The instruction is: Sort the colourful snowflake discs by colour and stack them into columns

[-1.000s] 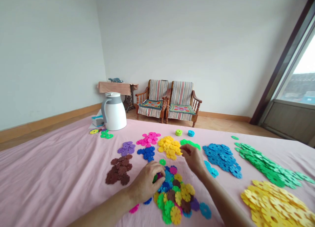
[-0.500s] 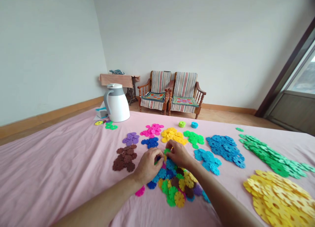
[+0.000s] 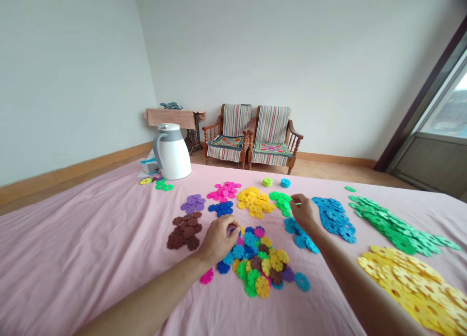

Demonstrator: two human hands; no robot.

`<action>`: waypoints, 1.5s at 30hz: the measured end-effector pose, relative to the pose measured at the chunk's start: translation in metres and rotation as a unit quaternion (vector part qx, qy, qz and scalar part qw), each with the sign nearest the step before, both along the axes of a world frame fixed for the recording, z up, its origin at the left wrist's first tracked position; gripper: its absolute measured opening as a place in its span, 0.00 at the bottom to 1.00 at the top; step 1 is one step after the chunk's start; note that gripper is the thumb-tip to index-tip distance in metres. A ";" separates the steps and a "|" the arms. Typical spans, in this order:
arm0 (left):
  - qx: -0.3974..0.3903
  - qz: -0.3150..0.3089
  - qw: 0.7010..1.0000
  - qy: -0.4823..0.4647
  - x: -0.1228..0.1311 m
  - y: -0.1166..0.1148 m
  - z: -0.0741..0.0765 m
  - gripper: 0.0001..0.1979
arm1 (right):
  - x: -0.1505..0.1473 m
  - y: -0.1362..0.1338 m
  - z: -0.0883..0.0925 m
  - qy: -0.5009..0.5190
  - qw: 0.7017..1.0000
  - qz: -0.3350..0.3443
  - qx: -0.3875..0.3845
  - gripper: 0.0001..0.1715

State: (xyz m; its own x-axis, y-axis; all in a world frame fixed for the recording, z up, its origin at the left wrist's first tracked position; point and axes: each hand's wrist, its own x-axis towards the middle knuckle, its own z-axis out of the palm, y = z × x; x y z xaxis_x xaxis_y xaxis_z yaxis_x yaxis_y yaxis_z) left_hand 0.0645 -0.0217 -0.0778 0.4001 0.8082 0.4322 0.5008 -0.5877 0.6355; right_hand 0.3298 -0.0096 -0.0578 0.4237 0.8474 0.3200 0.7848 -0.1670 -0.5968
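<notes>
Snowflake-shaped plastic discs lie in a mixed-colour heap point(image 3: 257, 263) on a pink sheet point(image 3: 91, 258). My left hand point(image 3: 219, 239) is at the heap's upper left edge, fingers closed on a small bluish disc point(image 3: 232, 230) that is mostly hidden. My right hand point(image 3: 304, 213) hangs above the gap between a small bright green pile point(image 3: 280, 201) and a blue pile point(image 3: 333, 220). Its fingertips pinch a thin green disc point(image 3: 297, 203), seen edge-on. A light blue pile point(image 3: 299, 234) lies just below that hand.
Sorted piles of brown point(image 3: 185, 231), purple point(image 3: 192, 204), magenta point(image 3: 224, 190) and yellow point(image 3: 254, 202) discs lie beyond the heap. Large yellow point(image 3: 408, 287) and green point(image 3: 397, 224) piles spread to the right. A white jug point(image 3: 171, 151) stands at the far left of the sheet.
My right hand has moved from the heap, rightward and away, to above the green pile, carrying a green disc. My left hand has stayed near the heap's upper left edge. The view has shifted slightly.
</notes>
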 end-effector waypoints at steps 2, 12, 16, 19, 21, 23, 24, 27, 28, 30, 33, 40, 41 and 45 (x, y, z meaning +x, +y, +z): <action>-0.001 0.002 1.000 0.000 0.000 0.000 0.002 0.06 | -0.011 -0.009 0.000 0.002 0.999 0.041 -0.003 0.12; 0.000 0.008 1.000 0.012 0.000 0.004 0.000 0.11 | -0.076 -0.055 -0.012 0.000 0.972 0.234 -0.001 0.11; 0.001 0.021 0.999 0.025 0.000 0.005 -0.001 0.14 | -0.081 -0.062 -0.015 -0.019 0.965 0.261 0.007 0.14; -0.006 0.026 0.999 0.030 0.000 0.006 -0.001 0.15 | -0.082 -0.068 -0.013 -0.063 0.952 0.298 -0.006 0.20; -0.012 0.032 0.999 0.035 0.000 0.009 -0.002 0.16 | -0.082 -0.070 -0.013 -0.086 0.945 0.315 -0.010 0.22; -0.022 0.024 0.999 0.037 0.000 0.012 -0.003 0.16 | -0.081 -0.068 -0.014 -0.103 0.940 0.324 -0.010 0.20; -0.021 0.021 0.999 0.035 0.000 0.013 -0.004 0.16 | -0.081 -0.067 -0.015 -0.106 0.939 0.328 -0.012 0.18; -0.022 0.004 0.999 0.037 0.001 0.013 -0.004 0.15 | -0.083 -0.066 -0.018 -0.112 0.940 0.322 -0.008 0.14; -0.018 0.002 0.999 0.039 0.001 0.012 -0.004 0.15 | -0.084 -0.066 -0.017 -0.116 0.940 0.322 -0.004 0.14; -0.008 0.003 0.999 0.041 0.001 0.011 -0.003 0.15 | -0.087 -0.069 -0.016 -0.127 0.938 0.324 0.003 0.13; 0.004 0.004 0.999 0.037 0.000 0.010 -0.002 0.13 | -0.091 -0.074 -0.010 -0.152 0.936 0.318 0.016 0.14; -0.014 0.010 0.999 0.034 -0.001 0.011 -0.002 0.14 | -0.089 -0.070 -0.013 -0.052 0.961 0.270 0.038 0.15; -0.019 0.012 0.999 0.033 -0.001 0.011 -0.001 0.14 | -0.088 -0.068 -0.015 -0.033 0.962 0.267 0.040 0.15; -0.028 0.014 0.999 0.033 -0.002 0.010 0.001 0.14 | -0.086 -0.065 -0.020 -0.011 0.963 0.266 0.043 0.13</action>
